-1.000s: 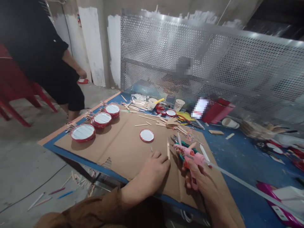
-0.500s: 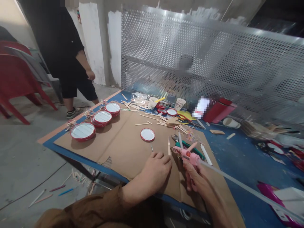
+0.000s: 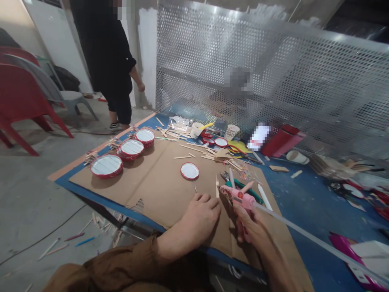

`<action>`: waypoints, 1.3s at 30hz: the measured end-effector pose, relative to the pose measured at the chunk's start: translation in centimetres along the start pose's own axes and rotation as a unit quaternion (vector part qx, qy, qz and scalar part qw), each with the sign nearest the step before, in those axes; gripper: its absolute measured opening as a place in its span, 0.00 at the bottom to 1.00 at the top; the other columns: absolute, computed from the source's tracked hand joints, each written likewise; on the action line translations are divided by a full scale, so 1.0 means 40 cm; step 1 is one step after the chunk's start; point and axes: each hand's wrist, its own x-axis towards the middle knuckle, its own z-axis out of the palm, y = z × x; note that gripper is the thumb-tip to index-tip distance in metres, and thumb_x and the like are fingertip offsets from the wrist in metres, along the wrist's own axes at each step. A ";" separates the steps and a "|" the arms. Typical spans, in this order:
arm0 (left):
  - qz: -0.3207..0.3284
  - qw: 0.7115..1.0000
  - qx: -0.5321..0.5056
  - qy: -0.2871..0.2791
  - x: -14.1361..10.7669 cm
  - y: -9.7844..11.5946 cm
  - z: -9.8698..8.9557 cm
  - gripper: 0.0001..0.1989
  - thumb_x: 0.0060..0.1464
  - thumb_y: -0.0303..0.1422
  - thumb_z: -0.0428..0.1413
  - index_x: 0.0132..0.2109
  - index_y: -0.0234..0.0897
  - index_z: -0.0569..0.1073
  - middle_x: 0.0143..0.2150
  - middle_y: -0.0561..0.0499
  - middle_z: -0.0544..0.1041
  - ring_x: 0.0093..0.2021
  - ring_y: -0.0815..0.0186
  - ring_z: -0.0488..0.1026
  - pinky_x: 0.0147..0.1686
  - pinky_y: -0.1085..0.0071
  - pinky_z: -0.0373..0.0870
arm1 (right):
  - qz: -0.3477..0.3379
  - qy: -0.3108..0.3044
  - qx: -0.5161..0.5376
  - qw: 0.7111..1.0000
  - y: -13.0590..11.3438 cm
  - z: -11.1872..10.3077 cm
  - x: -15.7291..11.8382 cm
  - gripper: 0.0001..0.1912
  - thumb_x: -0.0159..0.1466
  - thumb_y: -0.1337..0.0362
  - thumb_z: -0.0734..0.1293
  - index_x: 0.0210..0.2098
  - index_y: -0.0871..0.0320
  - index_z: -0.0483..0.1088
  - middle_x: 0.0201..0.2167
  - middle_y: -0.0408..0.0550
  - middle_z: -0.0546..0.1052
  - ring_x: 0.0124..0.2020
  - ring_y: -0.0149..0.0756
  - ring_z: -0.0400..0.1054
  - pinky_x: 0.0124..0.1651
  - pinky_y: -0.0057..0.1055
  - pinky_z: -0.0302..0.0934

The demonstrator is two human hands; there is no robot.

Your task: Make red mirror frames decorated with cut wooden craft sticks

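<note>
My right hand (image 3: 251,227) is wrapped round the handle of a pink glue gun (image 3: 240,197). A long pale glue stick (image 3: 291,225) runs out of its back toward the lower right. The gun's nozzle end points left, close to a flat wooden stick (image 3: 217,187). My left hand (image 3: 202,215) rests low over the cardboard (image 3: 154,178) with its fingers curled under; what they hold, if anything, is hidden. A short thin piece (image 3: 195,188) lies just beyond its knuckles. Farther back sits a small red-rimmed white disc (image 3: 190,171).
Larger red-rimmed white discs (image 3: 106,165) stand along the table's left side. Wooden sticks (image 3: 194,148), cups (image 3: 231,132), green-handled pliers (image 3: 243,188) and a phone (image 3: 259,137) lie about. A perforated metal panel (image 3: 194,61) borders the back. A person in black (image 3: 106,48) stands at the left.
The person in black has moved right and farther away. My hands and the glue gun have barely moved; the view has shifted slightly.
</note>
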 end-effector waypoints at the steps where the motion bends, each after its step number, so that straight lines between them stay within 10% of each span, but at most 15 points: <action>1: -0.001 1.000 0.001 -0.002 0.000 0.000 0.000 0.13 0.62 0.30 0.45 0.51 0.34 0.67 0.51 0.45 0.71 0.47 0.59 0.66 0.43 0.62 0.62 | 0.004 0.007 0.000 1.000 0.007 -0.001 0.003 0.30 0.55 0.39 0.64 0.38 0.62 0.71 0.06 0.38 0.62 0.06 0.27 0.54 0.09 0.22 0.46; 23: 0.009 1.000 0.004 0.014 -0.001 -0.003 0.006 0.13 0.62 0.31 0.46 0.51 0.34 0.67 0.54 0.47 0.71 0.48 0.60 0.66 0.43 0.61 0.62 | 0.011 0.004 -0.041 0.999 -0.028 -0.003 -0.010 0.31 0.57 0.41 0.63 0.43 0.63 0.74 0.05 0.37 0.61 0.07 0.24 0.52 0.12 0.22 0.51; 32: 0.009 1.000 0.003 0.023 -0.002 -0.005 0.010 0.13 0.61 0.30 0.46 0.51 0.34 0.67 0.52 0.46 0.71 0.48 0.59 0.66 0.42 0.62 0.62 | 0.036 -0.008 -0.015 0.999 -0.028 0.005 -0.009 0.25 0.56 0.43 0.65 0.22 0.60 0.72 0.05 0.39 0.61 0.07 0.23 0.52 0.15 0.22 0.56; 39: 0.009 1.000 0.004 0.029 -0.004 -0.004 0.005 0.12 0.62 0.31 0.45 0.50 0.35 0.67 0.50 0.46 0.72 0.46 0.60 0.66 0.42 0.62 0.62 | 0.040 0.005 0.011 0.999 -0.036 0.010 -0.013 0.27 0.55 0.45 0.67 0.42 0.62 0.73 0.04 0.34 0.59 0.07 0.25 0.52 0.16 0.23 0.59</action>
